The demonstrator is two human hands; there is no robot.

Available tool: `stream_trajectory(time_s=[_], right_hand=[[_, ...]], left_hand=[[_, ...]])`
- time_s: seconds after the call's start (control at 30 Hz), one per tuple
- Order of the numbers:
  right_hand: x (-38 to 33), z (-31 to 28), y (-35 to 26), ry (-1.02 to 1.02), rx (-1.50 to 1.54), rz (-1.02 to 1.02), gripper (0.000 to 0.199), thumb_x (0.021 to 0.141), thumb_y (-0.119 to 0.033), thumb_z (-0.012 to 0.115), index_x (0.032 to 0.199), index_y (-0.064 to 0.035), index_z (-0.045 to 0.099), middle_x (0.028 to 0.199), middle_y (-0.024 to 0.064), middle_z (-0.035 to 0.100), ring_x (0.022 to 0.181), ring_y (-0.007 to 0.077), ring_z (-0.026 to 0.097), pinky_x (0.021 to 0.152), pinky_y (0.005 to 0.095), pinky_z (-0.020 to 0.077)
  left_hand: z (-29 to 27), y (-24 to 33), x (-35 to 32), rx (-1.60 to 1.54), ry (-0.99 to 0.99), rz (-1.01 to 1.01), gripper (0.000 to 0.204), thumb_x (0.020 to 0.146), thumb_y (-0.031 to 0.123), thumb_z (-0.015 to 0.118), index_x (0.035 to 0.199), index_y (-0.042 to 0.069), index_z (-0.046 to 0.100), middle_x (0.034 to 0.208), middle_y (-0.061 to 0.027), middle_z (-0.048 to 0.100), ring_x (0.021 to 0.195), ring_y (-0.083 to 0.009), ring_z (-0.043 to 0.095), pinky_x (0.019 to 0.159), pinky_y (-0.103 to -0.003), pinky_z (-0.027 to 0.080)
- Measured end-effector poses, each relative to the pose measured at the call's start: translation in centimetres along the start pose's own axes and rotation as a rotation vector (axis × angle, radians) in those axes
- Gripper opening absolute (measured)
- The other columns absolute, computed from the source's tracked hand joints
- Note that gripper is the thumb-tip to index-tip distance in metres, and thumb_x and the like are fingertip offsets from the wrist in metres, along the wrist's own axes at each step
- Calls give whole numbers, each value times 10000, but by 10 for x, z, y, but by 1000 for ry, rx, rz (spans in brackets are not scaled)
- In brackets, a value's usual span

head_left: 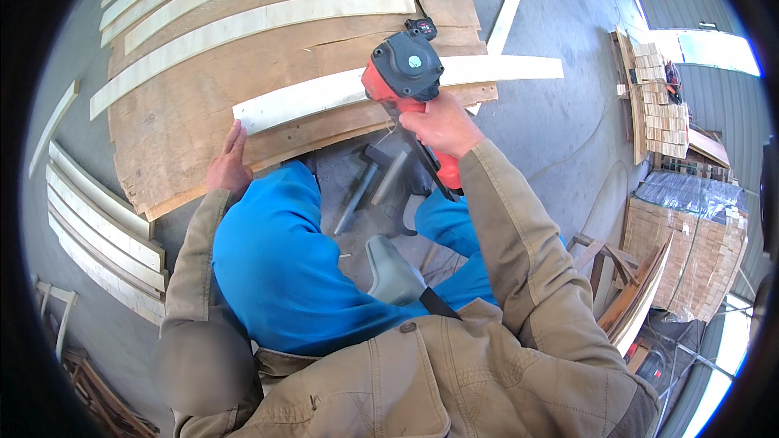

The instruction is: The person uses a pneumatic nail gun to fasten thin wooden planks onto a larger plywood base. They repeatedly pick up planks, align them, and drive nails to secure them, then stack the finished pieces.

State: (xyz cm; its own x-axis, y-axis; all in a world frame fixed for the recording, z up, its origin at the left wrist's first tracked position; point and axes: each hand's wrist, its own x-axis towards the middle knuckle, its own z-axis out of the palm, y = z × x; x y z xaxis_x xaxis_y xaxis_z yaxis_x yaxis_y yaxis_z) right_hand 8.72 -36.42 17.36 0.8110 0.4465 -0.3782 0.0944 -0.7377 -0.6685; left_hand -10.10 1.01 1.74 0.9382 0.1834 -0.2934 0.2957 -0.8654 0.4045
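The right hand (438, 125) grips the heavy, rigid nail gun (406, 73) by its handle; the left hand (227, 166), fingers together, flattens the light, stiff slat (324, 93) near the board's (187, 113) front edge.

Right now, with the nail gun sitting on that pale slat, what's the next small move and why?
Probably press the nail gun squarely down before firing. Its nose sits on the pale slat, which lies across the brown panel, and the right hand grips the handle. The left hand rests flat by the slat's near end, so the slat looks steadied.
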Motion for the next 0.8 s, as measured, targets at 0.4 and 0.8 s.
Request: stream_trajectory(time_s=[0.4,0.8], right_hand=[[1,-21,-4,35,23,33,371,826,-252,647,1102,-10,702,1022,292,724,1034,473,691,907,484,545],[-38,-136,47,179,-131,202,397,816,-241,687,1095,40,715,893,208,737,856,301,732,813,417,571]], left_hand=[[-4,5,-1,-23,-5,1,823,824,-57,550,1618,118,423,1745,32,283,1304,-306,639,1033,-416,561],[2,-5,5,-43,-23,7,807,817,-36,558,1604,93,432,1742,-4,284,1350,-335,595,1052,-436,538]])
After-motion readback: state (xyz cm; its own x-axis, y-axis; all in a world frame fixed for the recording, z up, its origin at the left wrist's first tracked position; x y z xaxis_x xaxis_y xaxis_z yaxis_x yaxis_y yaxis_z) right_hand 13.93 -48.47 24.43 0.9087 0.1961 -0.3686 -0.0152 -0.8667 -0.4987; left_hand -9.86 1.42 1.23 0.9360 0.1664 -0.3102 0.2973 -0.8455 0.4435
